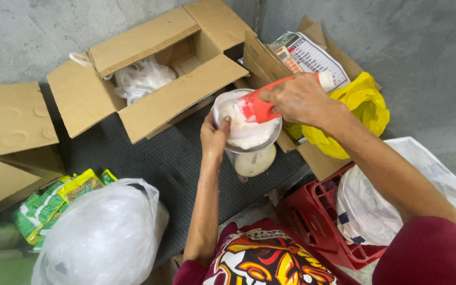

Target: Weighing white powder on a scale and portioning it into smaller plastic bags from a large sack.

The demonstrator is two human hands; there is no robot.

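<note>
My right hand (297, 98) grips a red scoop (257, 107) with a white handle end, its mouth tipped into a clear plastic bag of white powder (246, 132). My left hand (215, 137) holds the left rim of that bag open. The bag sits on the round pan of a small weighing scale (254, 162) whose pale dial faces up, standing on a dark ribbed mat (154, 158).
An open cardboard box (149, 68) with a crumpled clear bag stands behind. A yellow plastic bag (362, 111) lies on cardboard at right. A red crate (317, 221) holds a big white sack (376, 206). At left are another box (11, 142), green packets (54, 203) and a white bag (101, 237).
</note>
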